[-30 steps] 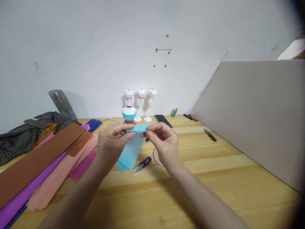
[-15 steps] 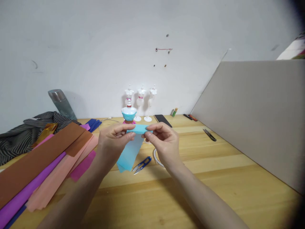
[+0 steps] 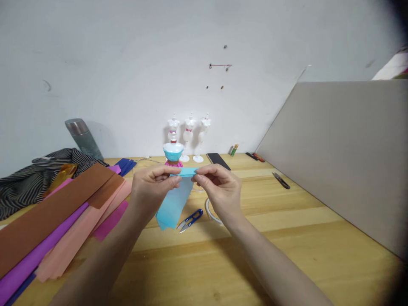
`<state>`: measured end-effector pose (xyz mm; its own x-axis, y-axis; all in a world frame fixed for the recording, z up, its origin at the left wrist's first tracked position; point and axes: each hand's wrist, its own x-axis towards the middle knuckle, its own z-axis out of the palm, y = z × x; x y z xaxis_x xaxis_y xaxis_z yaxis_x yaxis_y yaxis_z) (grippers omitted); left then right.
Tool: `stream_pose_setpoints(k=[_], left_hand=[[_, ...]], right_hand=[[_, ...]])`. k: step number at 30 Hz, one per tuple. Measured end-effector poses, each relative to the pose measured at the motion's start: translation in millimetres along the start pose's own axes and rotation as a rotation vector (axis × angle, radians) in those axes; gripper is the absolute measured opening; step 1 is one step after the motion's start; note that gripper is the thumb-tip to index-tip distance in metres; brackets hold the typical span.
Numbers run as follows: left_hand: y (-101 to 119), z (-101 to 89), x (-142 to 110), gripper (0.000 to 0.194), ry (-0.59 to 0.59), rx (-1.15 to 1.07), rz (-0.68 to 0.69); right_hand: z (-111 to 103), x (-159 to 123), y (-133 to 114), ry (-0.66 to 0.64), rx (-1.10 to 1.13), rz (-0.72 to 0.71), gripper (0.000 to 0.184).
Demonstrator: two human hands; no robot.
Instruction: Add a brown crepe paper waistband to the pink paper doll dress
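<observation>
Between my hands is a strip of light blue crepe paper (image 3: 174, 204), its top end folded into a narrow band and the rest hanging down toward the table. My left hand (image 3: 156, 182) pinches the band's left end between thumb and fingers. At its right end, my right hand (image 3: 218, 185) pinches it the same way. Just behind the paper stands a small dress-form mannequin (image 3: 173, 148) dressed in light blue, with brown and pink below. Blue-handled thread snips (image 3: 191, 220) lie right of the paper's hanging end. A white ring (image 3: 211, 212) is partly hidden by my right hand.
Brown, pink and purple paper strips (image 3: 60, 212) pile up at left, near a striped cloth (image 3: 19, 182) and a bottle (image 3: 83, 138). Small white mannequins (image 3: 188, 127) line the wall, with a phone (image 3: 218, 160) beside them. Black snips (image 3: 281, 180) lie near the grey partition (image 3: 344, 148).
The folded top of the blue paper has become narrower, turned over between my fingertips. Both hands stay almost in the same place and keep their pinch.
</observation>
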<state>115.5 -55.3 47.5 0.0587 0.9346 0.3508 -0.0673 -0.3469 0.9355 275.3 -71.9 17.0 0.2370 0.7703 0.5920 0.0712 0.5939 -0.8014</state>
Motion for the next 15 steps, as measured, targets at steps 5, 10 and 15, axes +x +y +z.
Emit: stream_pose_setpoints(k=[5, 10, 15], left_hand=[[-4.6, 1.3, 0.8, 0.013, 0.021, 0.004, -0.033], [-10.5, 4.9, 1.1, 0.011, 0.062, -0.022, -0.039], [-9.3, 7.5, 1.1, 0.010, 0.077, -0.037, -0.075]], right_hand=[[-0.6, 0.4, 1.3, -0.005, -0.032, -0.008, 0.004], [0.1, 0.5, 1.5, -0.012, -0.023, 0.013, 0.005], [1.9, -0.4, -1.7, -0.006, 0.000, 0.032, 0.006]])
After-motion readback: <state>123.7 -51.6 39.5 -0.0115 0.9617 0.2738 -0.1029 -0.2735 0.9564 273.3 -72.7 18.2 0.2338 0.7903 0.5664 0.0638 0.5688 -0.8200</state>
